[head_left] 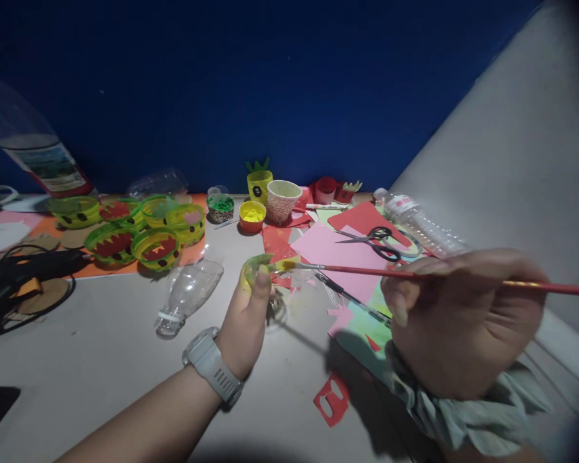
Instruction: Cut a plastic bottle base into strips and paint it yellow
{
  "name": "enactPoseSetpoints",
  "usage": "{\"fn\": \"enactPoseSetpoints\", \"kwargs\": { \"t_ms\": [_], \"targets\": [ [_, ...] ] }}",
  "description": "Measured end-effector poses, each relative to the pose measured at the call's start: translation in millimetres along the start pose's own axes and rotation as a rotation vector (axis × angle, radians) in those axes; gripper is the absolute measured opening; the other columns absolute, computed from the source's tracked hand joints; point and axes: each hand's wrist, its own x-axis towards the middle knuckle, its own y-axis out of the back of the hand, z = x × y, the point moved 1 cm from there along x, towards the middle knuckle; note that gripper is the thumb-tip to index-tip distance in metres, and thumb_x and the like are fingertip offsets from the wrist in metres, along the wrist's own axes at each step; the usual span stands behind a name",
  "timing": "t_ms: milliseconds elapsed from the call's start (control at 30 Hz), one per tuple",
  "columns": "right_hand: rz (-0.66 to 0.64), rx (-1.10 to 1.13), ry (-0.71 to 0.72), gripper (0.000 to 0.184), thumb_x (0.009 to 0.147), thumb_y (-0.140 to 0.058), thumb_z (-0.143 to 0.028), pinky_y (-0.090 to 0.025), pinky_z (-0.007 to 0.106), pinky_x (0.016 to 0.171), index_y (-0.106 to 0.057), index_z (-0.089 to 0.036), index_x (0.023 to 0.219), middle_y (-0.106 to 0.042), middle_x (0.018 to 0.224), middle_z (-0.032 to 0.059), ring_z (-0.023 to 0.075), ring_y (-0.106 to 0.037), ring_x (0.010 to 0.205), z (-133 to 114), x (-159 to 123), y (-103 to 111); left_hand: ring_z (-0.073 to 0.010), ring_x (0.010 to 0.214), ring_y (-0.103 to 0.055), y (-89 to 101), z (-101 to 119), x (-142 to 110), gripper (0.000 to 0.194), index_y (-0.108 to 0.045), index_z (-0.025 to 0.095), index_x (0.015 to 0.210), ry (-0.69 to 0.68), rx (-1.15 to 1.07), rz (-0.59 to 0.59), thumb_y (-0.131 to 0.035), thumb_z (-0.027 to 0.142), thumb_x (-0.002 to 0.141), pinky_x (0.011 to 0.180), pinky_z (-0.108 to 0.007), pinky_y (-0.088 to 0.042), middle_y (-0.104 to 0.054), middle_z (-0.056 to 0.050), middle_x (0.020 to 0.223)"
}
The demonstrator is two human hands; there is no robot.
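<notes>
My right hand [468, 321] is closed around the red handle of a paintbrush [357, 270]. Its bristles, coated in yellow, meet a small piece smeared yellow and green [257, 262], pinched in my left hand [245, 321]. Much of that piece is hidden by my fingers, so its full shape is unclear. Beyond my hands stand a red cup of yellow paint [253, 213] and a patterned cup of green paint [220, 207]. To the left of my left hand lies a cut clear bottle top [193, 286].
Several painted yellow-green plastic cups [155, 249] stand at left, near a tall bottle [48, 161]. Scissors [379, 242] rest on coloured paper [318, 247] at right, beside a clear bottle [422, 225]. A paper cup [282, 200] stands near the blue wall [289, 83]. Red paper scrap [332, 400] lies in front.
</notes>
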Motion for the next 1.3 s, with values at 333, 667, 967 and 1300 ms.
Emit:
{"fn": "enactPoseSetpoints", "kwargs": {
  "t_ms": [333, 667, 967, 1300],
  "targets": [
    [-0.028, 0.142, -0.021, 0.015, 0.082, -0.063, -0.030, -0.025, 0.028, 0.024, -0.057, -0.023, 0.070, -0.056, 0.058, -0.0023, 0.0112, -0.042, 0.031, 7.3, 2.8, 5.9, -0.0125, 0.068, -0.051, 2.2, -8.8, 5.8, 0.057, -0.062, 0.020, 0.088, 0.070, -0.177, -0.016, -0.042, 0.073, 0.078, 0.068, -0.024, -0.045, -0.055, 0.000, 0.072],
    [-0.044, 0.123, -0.119, 0.021, 0.085, -0.059, -0.039, -0.019, 0.028, 0.027, -0.054, -0.024, 0.070, -0.046, 0.045, -0.0046, 0.0122, -0.036, 0.029, 11.8, 7.6, 7.7, -0.0136, 0.072, -0.055, 4.1, -11.3, 5.6, 0.052, -0.060, 0.020, 0.085, 0.072, -0.240, -0.040, -0.044, 0.070, 0.080, 0.065, -0.024, -0.044, -0.058, 0.000, 0.074],
    [-0.092, 0.152, -0.044, 0.018, 0.087, -0.057, -0.037, -0.024, 0.030, 0.025, -0.058, -0.024, 0.074, -0.049, 0.048, -0.0034, 0.0125, -0.039, 0.029, 9.9, 3.1, 7.6, -0.0122, 0.067, -0.051, 0.7, -6.1, 1.7, 0.056, -0.058, 0.019, 0.079, 0.037, -0.115, -0.042, -0.039, 0.072, 0.081, 0.071, -0.024, -0.043, -0.054, 0.001, 0.070],
    [-0.035, 0.086, 0.064, 0.017, 0.090, -0.056, -0.026, -0.037, 0.025, 0.027, -0.052, -0.019, 0.074, -0.057, 0.063, -0.0047, 0.0095, -0.052, 0.037, 6.0, -5.9, 2.5, -0.0126, 0.071, -0.051, -2.2, 5.9, -2.4, 0.056, -0.056, 0.023, 0.109, -0.025, 0.067, 0.051, -0.037, 0.069, 0.083, 0.073, -0.024, -0.043, -0.053, 0.002, 0.076]
  ]
}}
